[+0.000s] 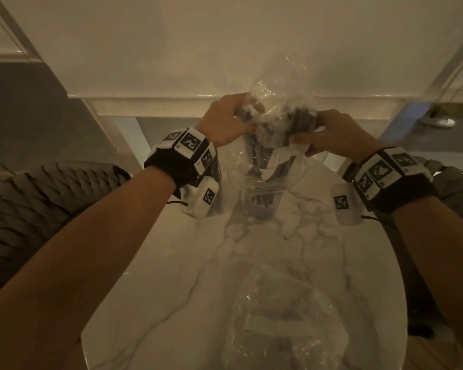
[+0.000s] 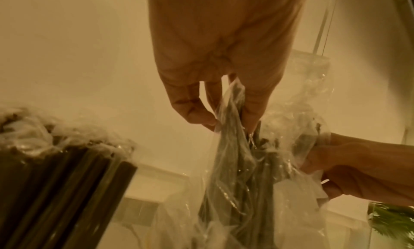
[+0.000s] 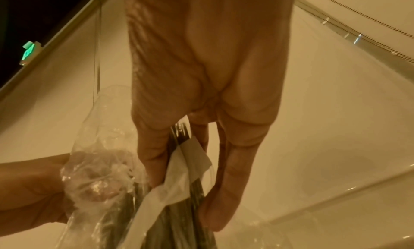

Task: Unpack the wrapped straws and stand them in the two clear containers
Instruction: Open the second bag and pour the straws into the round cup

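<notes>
Over the table I hold a crumpled clear wrapper (image 1: 274,84) with a bundle of dark straws (image 1: 302,121) inside. My left hand (image 1: 233,118) pinches the wrapper's plastic (image 2: 233,155) between thumb and fingers (image 2: 195,111). My right hand (image 1: 324,132) grips the straw bundle (image 3: 197,185) and a white paper label (image 3: 179,178) on it. The bundle's lower ends reach down into a clear container (image 1: 262,201) on the marble table (image 1: 198,263). A second container full of dark straws (image 2: 56,182) shows in the left wrist view; in the head view my left wrist mostly hides it.
Another clear plastic bag (image 1: 278,316) lies on the table's near part. Woven chairs stand at the left (image 1: 38,209) and right (image 1: 452,182). A white wall ledge (image 1: 171,102) runs behind the table. Something green and leafy (image 2: 392,222) sits at the right.
</notes>
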The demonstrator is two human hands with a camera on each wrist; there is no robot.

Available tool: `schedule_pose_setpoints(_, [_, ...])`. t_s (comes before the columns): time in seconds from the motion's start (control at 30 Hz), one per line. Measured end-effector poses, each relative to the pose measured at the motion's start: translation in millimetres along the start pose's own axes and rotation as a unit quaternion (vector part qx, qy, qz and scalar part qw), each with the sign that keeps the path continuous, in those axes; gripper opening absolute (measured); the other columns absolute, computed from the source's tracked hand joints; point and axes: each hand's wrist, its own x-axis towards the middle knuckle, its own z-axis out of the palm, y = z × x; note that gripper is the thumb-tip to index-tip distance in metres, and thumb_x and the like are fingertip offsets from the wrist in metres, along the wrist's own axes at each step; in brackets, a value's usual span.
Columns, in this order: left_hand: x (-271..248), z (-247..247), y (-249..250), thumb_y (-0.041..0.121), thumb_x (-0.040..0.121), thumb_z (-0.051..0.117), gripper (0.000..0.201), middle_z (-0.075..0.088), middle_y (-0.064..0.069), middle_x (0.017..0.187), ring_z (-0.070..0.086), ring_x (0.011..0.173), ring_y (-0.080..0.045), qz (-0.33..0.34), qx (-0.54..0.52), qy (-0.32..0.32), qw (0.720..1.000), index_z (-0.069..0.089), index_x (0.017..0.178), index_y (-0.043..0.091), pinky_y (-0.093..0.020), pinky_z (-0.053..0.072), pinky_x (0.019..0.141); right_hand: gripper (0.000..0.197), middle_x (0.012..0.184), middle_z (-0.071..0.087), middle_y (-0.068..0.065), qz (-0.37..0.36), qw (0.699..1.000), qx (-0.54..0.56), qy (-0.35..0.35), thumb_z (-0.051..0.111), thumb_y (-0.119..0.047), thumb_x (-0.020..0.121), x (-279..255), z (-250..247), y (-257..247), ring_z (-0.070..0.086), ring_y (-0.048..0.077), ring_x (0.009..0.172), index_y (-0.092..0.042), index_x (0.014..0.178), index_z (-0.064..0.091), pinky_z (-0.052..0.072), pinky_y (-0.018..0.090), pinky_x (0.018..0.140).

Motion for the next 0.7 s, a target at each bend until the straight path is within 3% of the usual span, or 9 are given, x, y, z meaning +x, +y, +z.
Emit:
schedule_pose_setpoints(0.1, [1.1,-3.2,-3.3,0.025,0.076,0.074,0.026,0.068,0.002,0.101,0.061,0.097,-0.015,-0.006,0.032,-0.002,0.999,0.070,0.102,0.022,-0.024,0.047,0.083,0.035,0.098,0.070,0.007,0.002,1.000,-0.006,-0.011,0.071,-0.027,0.079,0.0,-3.4,2.3,0.071,0.018,0.076,-0.011,0.109,0.064,0.057,0.014,0.059])
schedule_pose_setpoints(0.17, [0.1,-5.3,-4.0,0.028,0.076,0.074,0.024,0.069,-0.002,0.104,0.062,0.097,-0.017,-0.013,0.039,-0.008,0.999,0.072,0.098,0.019,-0.032,0.048,0.087,0.036,0.097,0.070,0.008,0.003,1.000,-0.010,-0.012,0.071,-0.026,0.079,0.2,-3.7,3.5,0.071,0.018,0.075,-0.009,0.109,0.065,0.056,0.012,0.057])
schedule_pose_setpoints(0.27, [-2.6,-11.0,-0.4,0.020,0.077,0.074,0.005,0.068,-0.002,0.094,0.057,0.075,-0.008,-0.023,0.026,-0.015,0.999,0.071,0.082,0.019,-0.024,0.044,0.070,0.035,0.100,0.070,0.011,0.016,1.000,0.002,-0.001,0.072,-0.019,0.078,1.8,-5.8,4.5,0.070,0.019,0.077,-0.004,0.110,0.066,0.056,0.012,0.056])
schedule_pose_setpoints(0.33, [-2.7,-13.5,-0.2,0.011,0.076,0.073,0.022,0.067,-0.003,0.095,0.058,0.076,-0.011,-0.028,0.013,-0.015,0.999,0.062,0.067,0.028,-0.023,0.044,0.064,0.036,0.100,0.071,0.013,0.020,1.000,0.000,-0.002,0.074,-0.016,0.077,1.7,-7.0,4.9,0.070,0.022,0.079,-0.003,0.109,0.066,0.057,0.013,0.058])
schedule_pose_setpoints(0.4, [-3.8,-13.9,0.2,0.005,0.073,0.074,0.031,0.067,-0.005,0.101,0.062,0.085,-0.017,-0.031,-0.002,-0.019,0.999,0.059,0.066,0.031,-0.025,0.050,0.064,0.037,0.100,0.070,0.011,0.013,1.000,-0.007,-0.010,0.073,-0.016,0.077,0.1,-7.2,3.2,0.070,0.020,0.079,-0.004,0.111,0.065,0.056,0.013,0.058])
schedule_pose_setpoints(0.5, [-4.7,-13.1,3.4,0.001,0.071,0.074,0.022,0.068,0.001,0.083,0.063,0.077,-0.016,-0.028,-0.011,-0.029,0.999,0.068,0.077,0.022,-0.027,0.053,0.064,0.031,0.097,0.068,0.006,-0.006,1.000,0.011,0.004,0.073,-0.020,0.078,-0.4,-5.2,0.0,0.069,0.014,0.077,-0.007,0.105,0.067,0.057,0.014,0.056])
schedule_pose_setpoints(0.57, [-6.5,-13.5,7.4,0.004,0.071,0.075,0.021,0.066,0.004,0.075,0.061,0.071,-0.011,-0.018,-0.005,-0.026,1.000,0.074,0.081,0.022,-0.023,0.050,0.060,0.023,0.089,0.069,0.006,-0.008,0.999,0.003,0.045,0.073,-0.021,0.078,-0.1,-4.9,-1.3,0.069,0.010,0.069,-0.008,0.096,0.070,0.057,0.014,0.055])
schedule_pose_setpoints(0.63, [-7.4,-14.8,9.6,0.011,0.072,0.077,0.017,0.070,-0.002,0.082,0.061,0.073,-0.011,-0.007,-0.002,-0.012,1.000,0.071,0.067,0.025,-0.018,0.044,0.060,0.019,0.082,0.070,0.009,-0.005,0.997,-0.015,0.072,0.073,-0.020,0.078,0.4,-5.7,-1.6,0.066,0.002,0.053,-0.007,0.092,0.071,0.054,0.010,0.051])
schedule_pose_setpoints(0.7, [-6.0,-17.2,8.5,0.016,0.074,0.076,0.029,0.071,-0.005,0.084,0.063,0.074,-0.012,0.001,0.013,-0.002,1.000,0.062,0.051,0.022,-0.012,0.041,0.058,0.020,0.077,0.069,0.008,-0.005,0.997,-0.012,0.074,0.073,-0.020,0.079,0.0,-6.4,-3.5,0.064,-0.002,0.046,-0.006,0.092,0.071,0.049,0.006,0.047])
